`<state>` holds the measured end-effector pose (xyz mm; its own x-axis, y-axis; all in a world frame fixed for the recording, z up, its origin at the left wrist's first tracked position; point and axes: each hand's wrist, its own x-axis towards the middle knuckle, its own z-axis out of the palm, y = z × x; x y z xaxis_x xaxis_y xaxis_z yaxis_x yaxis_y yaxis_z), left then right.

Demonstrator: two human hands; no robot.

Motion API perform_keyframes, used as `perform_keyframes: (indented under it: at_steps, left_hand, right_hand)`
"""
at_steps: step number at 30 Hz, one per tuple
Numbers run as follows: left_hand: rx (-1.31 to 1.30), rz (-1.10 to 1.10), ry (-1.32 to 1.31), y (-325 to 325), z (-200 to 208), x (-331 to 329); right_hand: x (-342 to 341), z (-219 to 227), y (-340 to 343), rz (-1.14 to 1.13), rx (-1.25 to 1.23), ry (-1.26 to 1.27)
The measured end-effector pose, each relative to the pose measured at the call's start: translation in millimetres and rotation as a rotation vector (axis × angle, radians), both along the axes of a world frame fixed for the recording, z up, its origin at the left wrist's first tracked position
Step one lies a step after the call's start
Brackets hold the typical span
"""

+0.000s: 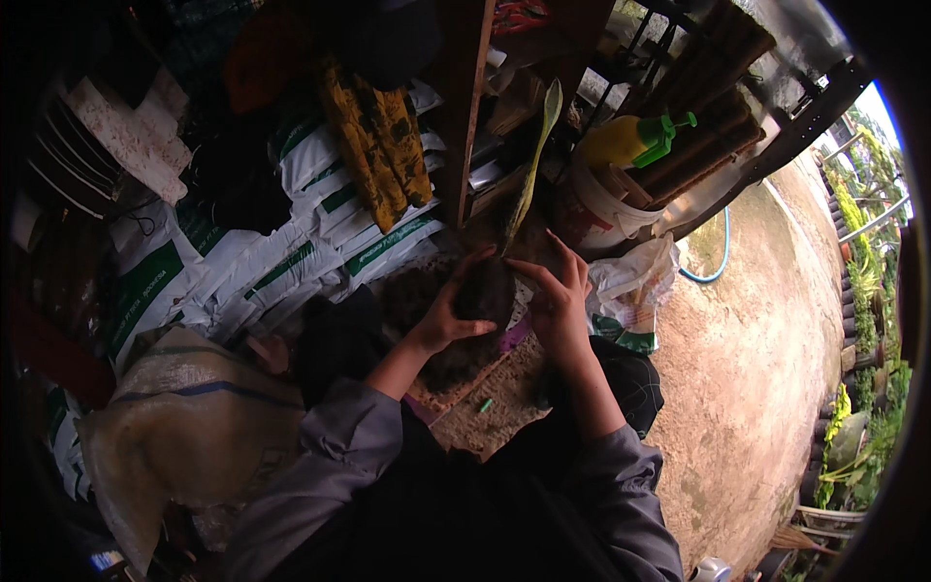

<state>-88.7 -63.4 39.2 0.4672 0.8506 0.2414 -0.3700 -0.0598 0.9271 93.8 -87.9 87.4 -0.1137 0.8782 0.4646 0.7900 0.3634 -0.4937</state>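
Observation:
A tall, narrow green leaf with yellowish edges [531, 175] stands up from a dark rounded base [488, 291]. Whether that base is a pot, a bag or bare soil is too dark to tell. My left hand [449, 312] curves round its left side, thumb across the front and fingertips near the foot of the leaf. On the other side my right hand [557, 303] grips it, with a forefinger reaching toward the leaf's foot. Dark loose soil [412, 296] lies beneath and left of the base. A small green piece [486, 405] rests on the ground nearer me.
White and green sacks [291, 247] are piled at the left, with a large beige sack [194, 407] nearer. A white bucket [601, 209] holding a yellow spray bottle with a green head [640, 141] stands at the far right. Beside it lie a crumpled plastic bag [635, 281] and a blue hose [716, 272].

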Motion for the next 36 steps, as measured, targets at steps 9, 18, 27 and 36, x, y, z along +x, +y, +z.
perform_keyframes:
  at_steps: [9, 18, 27, 36]
  left_hand:
    - [-0.849, -0.203, -0.746, -1.9, -17.0, 4.2]
    - [-0.890, -0.006, -0.858, 9.8, -28.4, 22.4]
    - [-0.839, -0.004, -0.842, 14.8, -37.1, 31.5]
    - [-0.838, 0.019, -0.765, 14.8, -37.7, 37.5]
  right_hand:
    - [-4.2, -8.8, -11.9, 0.064, 0.080, 0.030]
    - [-23.2, -12.6, -11.6, 0.008, 0.108, -0.124]
    - [-24.3, -13.6, -15.5, 0.084, 0.167, -0.139]
    - [-29.8, -15.1, -7.5, -0.119, 0.160, 0.007]
